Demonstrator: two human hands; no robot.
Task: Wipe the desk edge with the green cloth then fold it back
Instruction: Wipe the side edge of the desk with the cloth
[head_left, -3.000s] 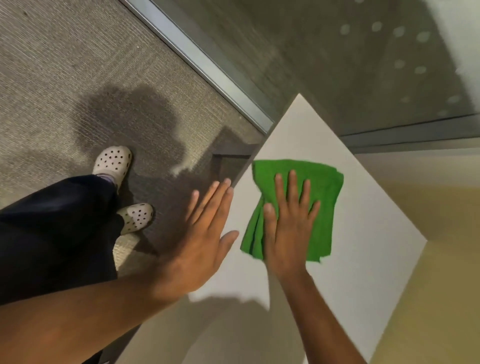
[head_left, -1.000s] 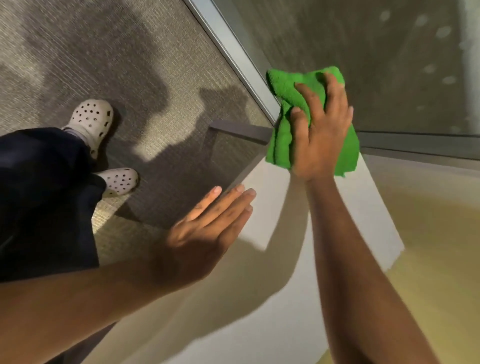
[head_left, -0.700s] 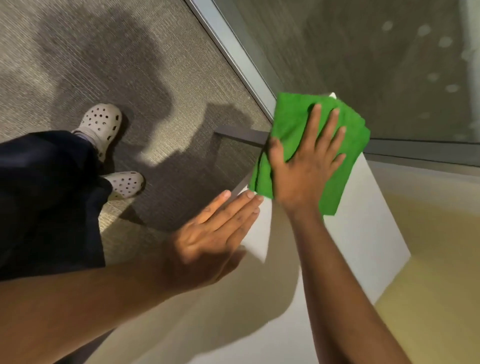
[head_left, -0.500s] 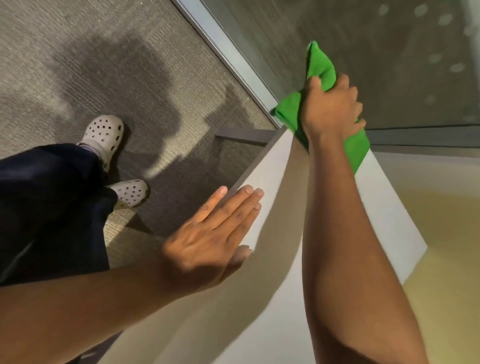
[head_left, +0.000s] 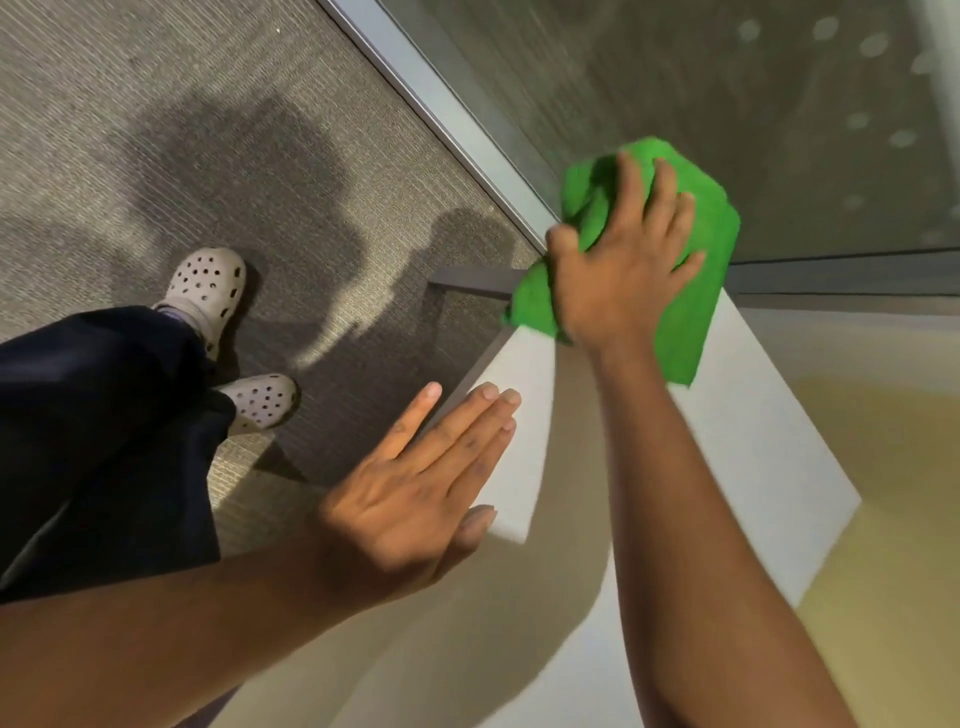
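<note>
The green cloth (head_left: 696, 291) lies bunched over the far corner of the white desk (head_left: 753, 467). My right hand (head_left: 623, 270) presses down on it, fingers spread over the top and thumb hooked into the cloth near the left edge. Part of the cloth hangs past the desk's far corner. My left hand (head_left: 421, 483) rests flat, fingers together, on the desk's left edge nearer to me, holding nothing.
A glass wall with a metal floor rail (head_left: 447, 119) runs diagonally just behind the desk corner. Grey carpet (head_left: 208, 130) lies to the left, with my legs and two light clogs (head_left: 208, 286) on it. A yellowish surface (head_left: 883, 519) borders the desk's right side.
My right hand has come back down from a raised fist grip, flattening the cloth onto the far desk corner. The left hand has stayed on the left edge.
</note>
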